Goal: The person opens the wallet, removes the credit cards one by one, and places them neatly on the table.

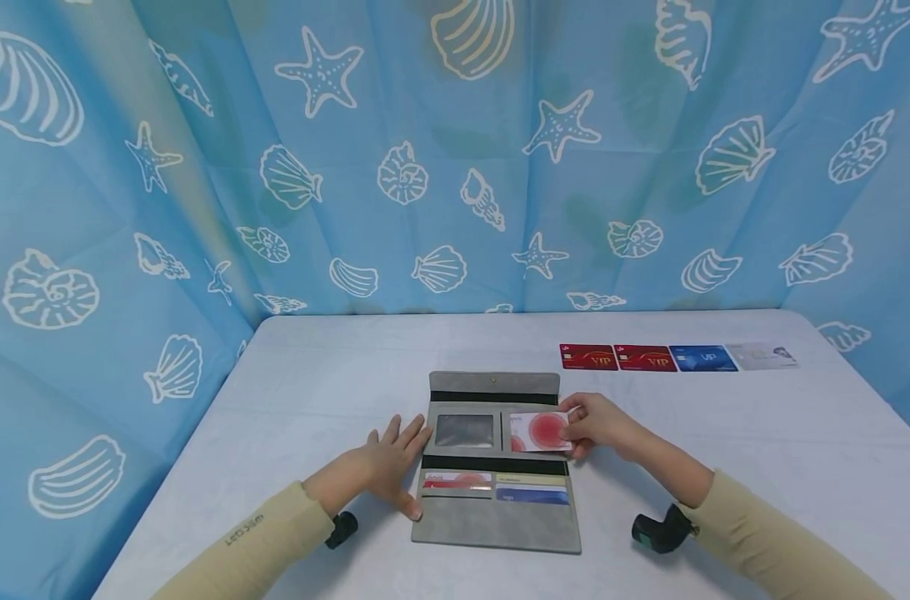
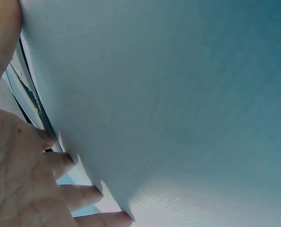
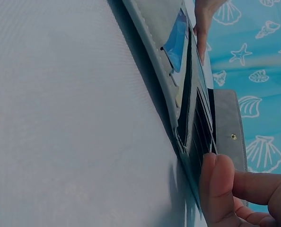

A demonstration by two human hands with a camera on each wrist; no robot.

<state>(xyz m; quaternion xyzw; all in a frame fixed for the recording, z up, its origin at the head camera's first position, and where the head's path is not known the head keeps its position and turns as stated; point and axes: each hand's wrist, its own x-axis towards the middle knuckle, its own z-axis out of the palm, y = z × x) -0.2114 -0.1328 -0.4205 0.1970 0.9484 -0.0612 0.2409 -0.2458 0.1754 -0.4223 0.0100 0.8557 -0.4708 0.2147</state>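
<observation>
One grey wallet (image 1: 496, 532) is lying unfolded on the bench (image 1: 335, 358). The right hand (image 1: 601, 425) is pinching one pink card (image 1: 537, 431) by its right edge, over the right half of the wallet's middle panel. The left hand (image 1: 391, 458) is grasping nothing, its fingers spreading and touching the wallet's left edge. Beyond, at the right, four cards are lying in a row: two red cards (image 1: 588, 357), one blue card (image 1: 702, 358), one pale card (image 1: 761, 357). Other cards (image 1: 532, 495) are sitting in two lower pockets, overlapping too much for a sure count. Only the head view is showing the row; the right wrist view is revealing dark slots (image 3: 202, 127) along the wallet's side, the left wrist view the palm (image 2: 22, 179).
</observation>
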